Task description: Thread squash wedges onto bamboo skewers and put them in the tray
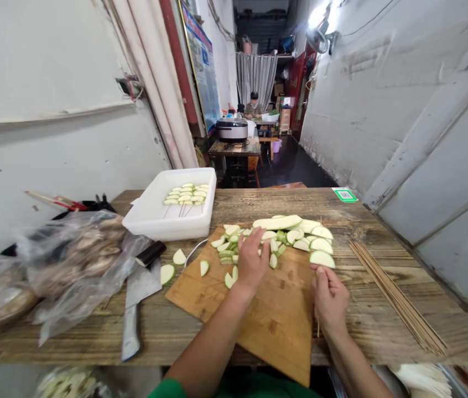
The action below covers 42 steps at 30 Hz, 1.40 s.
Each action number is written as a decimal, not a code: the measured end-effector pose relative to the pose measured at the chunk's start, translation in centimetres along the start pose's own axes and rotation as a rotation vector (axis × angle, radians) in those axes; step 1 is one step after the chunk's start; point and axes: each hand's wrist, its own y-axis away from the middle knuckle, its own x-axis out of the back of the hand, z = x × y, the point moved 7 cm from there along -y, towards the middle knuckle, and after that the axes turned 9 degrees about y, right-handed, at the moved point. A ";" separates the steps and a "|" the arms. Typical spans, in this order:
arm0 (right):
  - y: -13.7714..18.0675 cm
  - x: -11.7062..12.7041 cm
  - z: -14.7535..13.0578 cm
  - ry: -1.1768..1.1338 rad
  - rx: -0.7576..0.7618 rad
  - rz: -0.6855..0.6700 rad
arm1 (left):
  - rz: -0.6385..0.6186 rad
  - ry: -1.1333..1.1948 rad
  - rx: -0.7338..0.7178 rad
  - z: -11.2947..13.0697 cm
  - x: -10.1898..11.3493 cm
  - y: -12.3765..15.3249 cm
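My left hand [252, 258] lies on the wooden cutting board [275, 320], its fingers curled over the pile of pale green vegetable slices [296, 235] at the board's far end. My right hand [330, 298] is closed around a thin bamboo skewer [318, 329] that points down towards me, its thumb close to one slice [322, 258]. Several slices lie loose on the table left of the board.
A white tray [155, 218] with skewered slices stands at the back left. A cleaver [138, 301] and clear plastic bags [63, 265] lie left. A bundle of bamboo skewers [395, 298] lies right. A person sits far back.
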 end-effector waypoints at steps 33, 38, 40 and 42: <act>1.3 -2.6 -1.9 0.235 0.227 -0.257 | -0.026 1.238 0.650 -3.4 -2.3 -0.6; 2.2 -3.6 -2.3 0.216 0.271 -0.430 | 0.026 1.258 0.612 -3.9 -1.8 -0.7; 2.5 -4.0 -2.7 0.229 0.317 -0.485 | 0.088 1.259 0.627 -4.4 -1.6 -0.7; 2.6 -4.1 -3.1 0.257 0.358 -0.508 | 0.135 1.260 0.657 -4.8 -1.5 -0.7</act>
